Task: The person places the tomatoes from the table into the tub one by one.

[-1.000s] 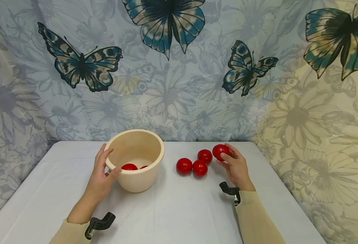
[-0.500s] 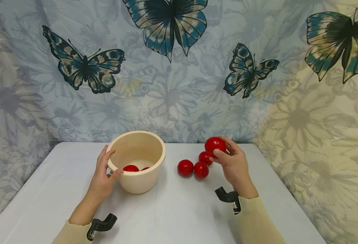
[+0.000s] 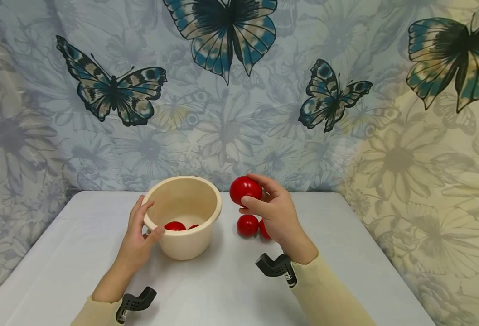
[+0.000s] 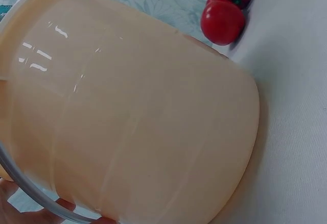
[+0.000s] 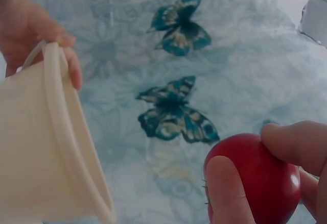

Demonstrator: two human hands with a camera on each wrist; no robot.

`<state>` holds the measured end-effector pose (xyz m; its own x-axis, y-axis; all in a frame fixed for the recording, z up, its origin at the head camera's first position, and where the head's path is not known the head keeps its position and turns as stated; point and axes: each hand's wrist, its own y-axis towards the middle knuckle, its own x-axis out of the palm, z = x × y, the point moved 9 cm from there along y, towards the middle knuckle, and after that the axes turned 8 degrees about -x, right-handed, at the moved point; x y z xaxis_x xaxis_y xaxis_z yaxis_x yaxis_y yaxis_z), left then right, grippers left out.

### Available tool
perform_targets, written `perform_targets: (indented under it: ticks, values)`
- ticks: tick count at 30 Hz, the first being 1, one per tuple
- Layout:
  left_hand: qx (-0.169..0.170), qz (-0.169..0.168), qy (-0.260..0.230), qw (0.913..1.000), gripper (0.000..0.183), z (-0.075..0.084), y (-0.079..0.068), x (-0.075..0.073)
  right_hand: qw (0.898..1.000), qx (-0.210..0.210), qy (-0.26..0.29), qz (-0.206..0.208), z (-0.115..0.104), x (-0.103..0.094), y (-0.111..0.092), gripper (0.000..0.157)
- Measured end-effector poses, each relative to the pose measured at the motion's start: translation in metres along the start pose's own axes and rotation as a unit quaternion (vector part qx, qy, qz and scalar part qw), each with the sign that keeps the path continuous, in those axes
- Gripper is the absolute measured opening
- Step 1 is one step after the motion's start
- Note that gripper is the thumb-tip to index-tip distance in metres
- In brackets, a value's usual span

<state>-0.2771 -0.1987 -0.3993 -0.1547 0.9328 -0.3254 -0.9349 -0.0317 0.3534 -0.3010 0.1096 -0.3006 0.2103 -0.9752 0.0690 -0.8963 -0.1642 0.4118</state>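
Note:
A cream plastic bucket [image 3: 185, 244] stands tilted slightly toward me, left of centre. My left hand [image 3: 137, 242] grips its rim from the left, thumb outside and fingertips over the edge. Inside, one red tomato [image 3: 175, 226] and a sliver of another show above the near rim. My right hand [image 3: 279, 215] holds a tomato [image 3: 244, 189] in the air, right of the bucket; its green stem end peeks out in the right wrist view. Below the raised hand, a tomato [image 3: 247, 225] lies on the table, with a second tomato [image 3: 264, 230] partly behind the hand.
A white cloth covers the table [image 3: 223, 290]. Behind its far edge hangs a flowered backdrop [image 3: 223, 131] with butterflies. A thin bucket handle [image 4: 30, 188] hangs along the bucket's side in the left wrist view. Black camera mounts sit on both wrists.
My right hand has lifted the tomato off the table's right side and carried it left toward the bucket, now covering part of the loose tomatoes. The left hand stays on the rim.

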Motion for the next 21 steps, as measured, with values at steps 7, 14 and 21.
perform_targets:
  ticks: [7,14,21]
  values:
    - [0.0,-0.001,0.005,1.0,0.067,0.0,0.0,0.0,0.999,0.009,-0.019,-0.033,0.003,0.033,0.02,0.051]
    - [0.003,0.001,0.008,1.0,0.068,0.001,0.0,0.0,0.998,0.043,-0.001,-0.054,0.017,0.063,0.042,0.053]
    - [-0.002,-0.001,0.005,1.0,0.067,0.0,0.0,0.0,0.997,0.059,-0.001,-0.054,0.029,0.084,0.056,0.054]
